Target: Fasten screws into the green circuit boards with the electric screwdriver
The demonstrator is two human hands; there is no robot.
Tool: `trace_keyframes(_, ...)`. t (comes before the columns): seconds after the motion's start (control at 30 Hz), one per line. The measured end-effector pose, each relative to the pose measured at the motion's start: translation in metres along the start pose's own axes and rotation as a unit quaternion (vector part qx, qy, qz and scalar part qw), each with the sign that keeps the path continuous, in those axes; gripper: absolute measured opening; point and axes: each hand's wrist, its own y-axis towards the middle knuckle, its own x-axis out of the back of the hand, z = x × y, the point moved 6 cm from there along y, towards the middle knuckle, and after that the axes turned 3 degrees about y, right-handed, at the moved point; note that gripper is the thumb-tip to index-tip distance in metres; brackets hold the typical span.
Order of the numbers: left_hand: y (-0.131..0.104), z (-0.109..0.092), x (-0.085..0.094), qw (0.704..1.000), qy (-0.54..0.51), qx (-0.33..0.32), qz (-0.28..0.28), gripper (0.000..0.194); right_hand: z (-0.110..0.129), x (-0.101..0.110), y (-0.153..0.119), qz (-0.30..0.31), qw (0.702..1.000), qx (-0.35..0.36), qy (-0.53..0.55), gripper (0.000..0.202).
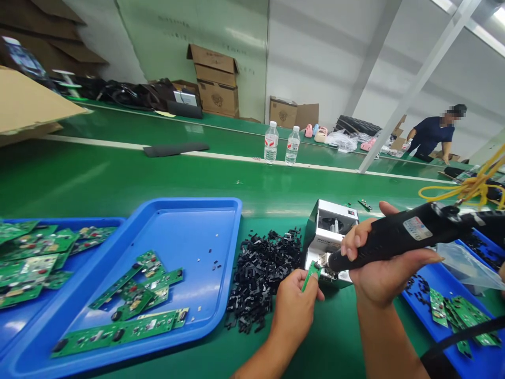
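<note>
My left hand [296, 301] pinches a small green circuit board [311, 275] at the front of a white and silver screw feeder [331, 237]. My right hand [374, 263] is wrapped round a black electric screwdriver [394, 235], which lies tilted with its tip at the front of the feeder, close to the board's upper end. Whether the tip touches the board or the feeder is too small to tell. Just left of the feeder lies a heap of small black plastic parts [262, 279].
Left of the heap, a blue tray [197, 237] holds several green boards; another blue tray [11, 337] of boards is further left. On the right is a blue tray [442, 326] with boards and black parts. Two water bottles [271, 143] stand behind. A person [432, 134] bends over the far bench.
</note>
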Motion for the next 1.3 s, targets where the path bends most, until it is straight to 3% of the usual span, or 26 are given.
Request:
trace_keyframes(0.6,-0.002,-0.003,0.001,1.000,0.015,0.011,0.000,0.036,-0.001,0.000,0.003,0.013,1.000,0.013,0.002,0.072)
trace_keyframes(0.7,-0.001,-0.003,0.001,1.000,0.012,0.006,0.000,0.037,-0.001,-0.002,-0.002,0.008,0.997,0.052,-0.050,0.058)
trace_keyframes(0.87,-0.001,-0.004,0.002,1.000,0.019,0.004,-0.005,0.035,-0.002,-0.003,-0.013,-0.054,0.978,0.111,-0.168,0.051)
trace_keyframes(1.1,-0.004,-0.009,0.001,1.000,0.017,0.007,-0.004,0.033,-0.009,-0.004,-0.011,-0.037,0.982,0.092,-0.164,0.042)
trace_keyframes(1.3,-0.008,-0.012,-0.001,1.000,-0.016,0.018,0.011,0.033,-0.012,-0.009,-0.010,-0.004,0.985,0.076,-0.156,0.050)
